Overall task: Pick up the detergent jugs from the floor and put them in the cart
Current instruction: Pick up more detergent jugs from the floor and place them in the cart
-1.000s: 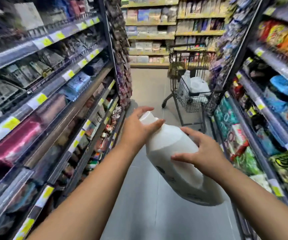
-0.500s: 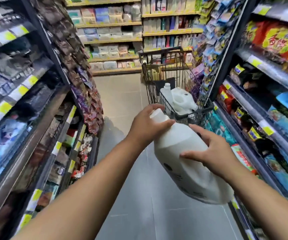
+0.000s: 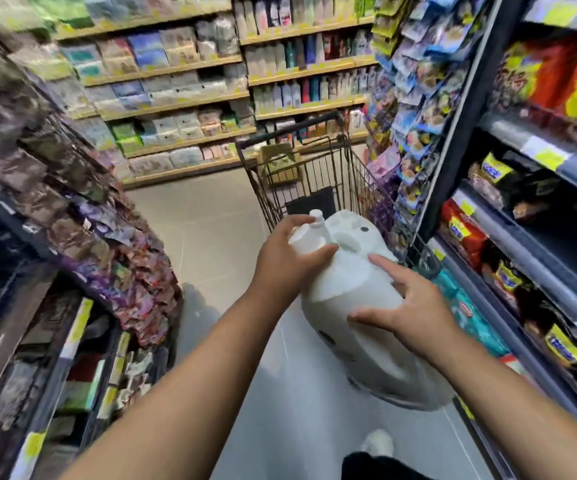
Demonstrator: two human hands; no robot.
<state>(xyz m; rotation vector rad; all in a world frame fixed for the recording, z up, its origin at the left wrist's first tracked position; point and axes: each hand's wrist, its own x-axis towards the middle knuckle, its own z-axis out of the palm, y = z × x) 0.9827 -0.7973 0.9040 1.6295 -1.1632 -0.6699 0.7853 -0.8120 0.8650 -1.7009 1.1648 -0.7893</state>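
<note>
I carry a large white detergent jug (image 3: 359, 327) tilted, neck pointing away from me. My left hand (image 3: 287, 261) wraps its neck just below the cap, and my right hand (image 3: 401, 306) presses flat on its upper side with fingers spread. Straight ahead stands the wire shopping cart (image 3: 314, 168), its near end just beyond the jug's cap. Another white jug (image 3: 356, 230) lies inside the cart, partly hidden behind the one I hold.
Stocked shelves line the narrow aisle on the left (image 3: 55, 237) and the right (image 3: 522, 202). Hanging snack packets (image 3: 411, 98) crowd the cart's right side. Grey tiled floor (image 3: 210, 220) runs ahead to a cross aisle of shelves. My shoe (image 3: 378, 441) shows below.
I have walked forward with the jug, so the cart is much nearer and the jug's cap now reaches its near end. Both hands keep the same hold.
</note>
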